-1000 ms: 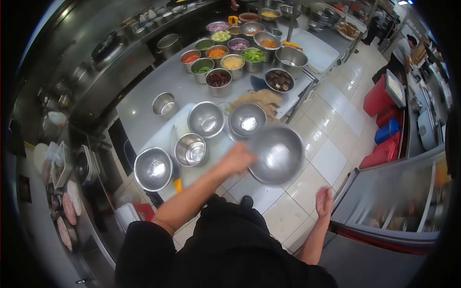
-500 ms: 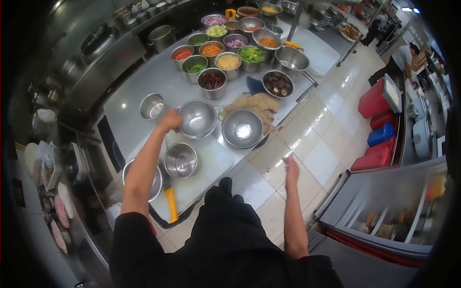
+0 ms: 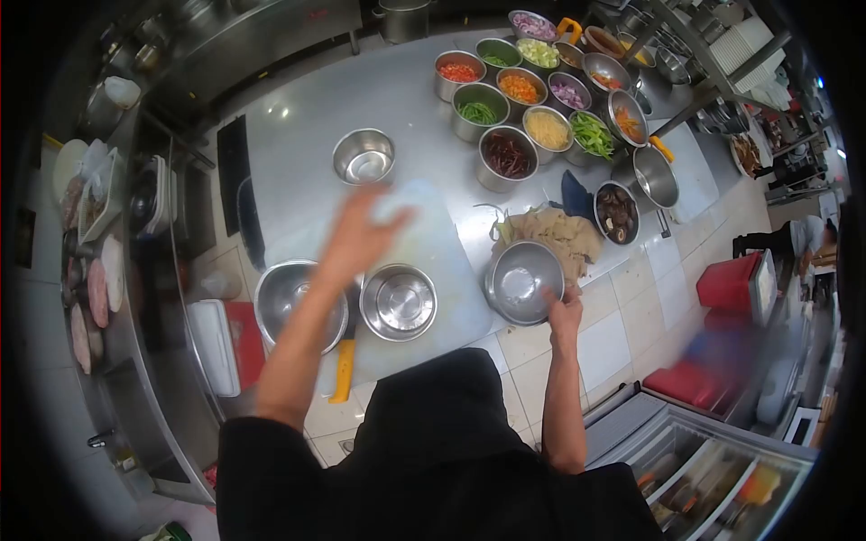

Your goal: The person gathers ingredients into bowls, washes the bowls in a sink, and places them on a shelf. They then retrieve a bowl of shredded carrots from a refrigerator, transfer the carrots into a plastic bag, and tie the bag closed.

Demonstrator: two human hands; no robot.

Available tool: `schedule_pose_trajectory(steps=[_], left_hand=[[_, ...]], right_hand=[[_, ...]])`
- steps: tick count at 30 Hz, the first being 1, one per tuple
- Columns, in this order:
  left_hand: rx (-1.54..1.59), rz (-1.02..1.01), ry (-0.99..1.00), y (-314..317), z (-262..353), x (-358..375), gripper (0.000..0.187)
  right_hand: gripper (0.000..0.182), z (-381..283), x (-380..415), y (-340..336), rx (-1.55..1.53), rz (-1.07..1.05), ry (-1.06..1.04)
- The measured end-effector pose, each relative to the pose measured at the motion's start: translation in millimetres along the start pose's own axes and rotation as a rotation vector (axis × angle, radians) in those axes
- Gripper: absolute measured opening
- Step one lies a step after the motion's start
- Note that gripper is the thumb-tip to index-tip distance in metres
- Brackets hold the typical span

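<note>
My right hand (image 3: 565, 311) is gripping the shiny bowl's (image 3: 521, 281) rim; my left hand (image 3: 359, 236) is hanging over the cutting board (image 3: 433, 243), fingers spread wide.

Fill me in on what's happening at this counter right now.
A person stands at a steel counter set with empty steel bowls and tubs of chopped ingredients. The right hand grips the rim of a steel bowl at the counter's edge. The left hand, open and blurred, hovers over the white cutting board.
</note>
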State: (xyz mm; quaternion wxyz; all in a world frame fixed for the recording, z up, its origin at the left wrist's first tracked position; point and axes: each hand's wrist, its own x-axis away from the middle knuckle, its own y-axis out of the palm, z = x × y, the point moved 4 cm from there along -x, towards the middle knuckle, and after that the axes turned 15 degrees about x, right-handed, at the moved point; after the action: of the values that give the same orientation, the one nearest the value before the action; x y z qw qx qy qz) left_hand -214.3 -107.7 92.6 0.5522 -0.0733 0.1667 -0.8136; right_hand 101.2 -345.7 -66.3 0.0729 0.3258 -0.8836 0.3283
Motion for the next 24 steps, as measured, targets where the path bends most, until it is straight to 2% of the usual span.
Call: schedule_pose_trajectory(steps=[1, 2, 3, 5, 7, 8, 9, 11, 12, 13, 14, 15, 16, 17, 19, 20, 21, 23, 24], left_hand=[[-0.195, 0.15, 0.052, -46.2, -10.3, 15.0, 0.05], [-0.525, 0.332, 0.039, -86.6, -25.0, 34.5, 0.05], [-0.529, 0.398, -0.169, -119.7, -33.4, 55.6, 0.056], [-0.448, 0.534, -0.442, -163.6, -78.7, 102.6, 0.069], [-0.426, 0.597, -0.354, -175.6, -86.4, 133.0, 0.062], [-0.36, 0.627, -0.366, -162.7, -55.3, 133.0, 0.052], [-0.293, 0.657, -0.379, -139.6, -19.8, 133.2, 0.043], [0.335, 0.472, -0.321, -91.5, -13.7, 134.6, 0.024], [0.67, 0.256, -0.401, -49.3, 11.2, 129.0, 0.017], [0.793, 0.021, -0.487, -8.8, 8.7, 131.6, 0.022], [0.707, -0.23, -0.578, 31.2, 17.2, 133.4, 0.033], [0.553, -0.393, -0.724, 67.0, 23.2, 134.9, 0.056], [0.42, -0.395, -0.668, 97.0, 17.0, 136.3, 0.064], [0.287, -0.391, -0.614, 124.6, 4.0, 137.3, 0.073], [0.225, -0.312, -0.61, 161.7, -12.7, 125.8, 0.073], [0.16, -0.246, -0.612, 174.0, -22.0, 117.8, 0.075], [0.159, -0.223, -0.615, 186.4, -34.5, 114.2, 0.075], [0.162, -0.035, -0.605, 198.0, -51.5, 107.5, 0.06], [0.156, -0.008, -0.607, 197.4, -50.4, 104.5, 0.06]], right_hand=[[0.04, 5.8, 2.4, -0.8, 0.005, 0.002, 0.004], [0.037, 14.5, 5.7, 1.8, 0.034, -0.045, 0.017], [0.035, 19.6, 8.1, 4.6, 0.063, -0.092, 0.031], [0.038, -5.1, 26.7, 1.5, 0.045, -0.126, 0.047], [0.037, -24.9, 36.0, -5.8, 0.027, -0.125, 0.208], [0.042, -34.6, 34.1, -16.5, 0.161, -0.119, 0.219], [0.042, -31.4, 27.0, -18.8, 0.158, -0.1, 0.233], [0.057, -56.5, 12.9, -30.6, 0.732, 0.385, -0.486], [0.067, -69.1, 2.3, -30.6, 0.726, 0.32, -0.63], [0.079, -81.9, -8.0, -30.4, 0.717, 0.252, -0.773], [0.079, -89.8, -20.6, -32.6, 0.721, 0.257, -0.774], [0.083, -99.8, -32.4, -27.2, 0.791, 0.165, -0.872], [0.087, -106.5, -40.7, -21.6, 0.856, 0.072, -0.974], [0.087, -107.8, -47.8, -21.0, 0.853, 0.076, -0.99], [0.086, -97.7, -69.5, -10.9, 1.023, -0.085, -0.911], [0.075, -95.0, -76.2, -11.3, 0.974, -0.056, -0.943], [0.075, -95.2, -80.2, -12.3, 0.967, -0.066, -0.963], [0.055, -98.5, -87.2, -15.0, 0.786, -0.109, -0.944], [0.039, -109.3, -82.1, -23.2, 0.667, -0.024, -0.967]])
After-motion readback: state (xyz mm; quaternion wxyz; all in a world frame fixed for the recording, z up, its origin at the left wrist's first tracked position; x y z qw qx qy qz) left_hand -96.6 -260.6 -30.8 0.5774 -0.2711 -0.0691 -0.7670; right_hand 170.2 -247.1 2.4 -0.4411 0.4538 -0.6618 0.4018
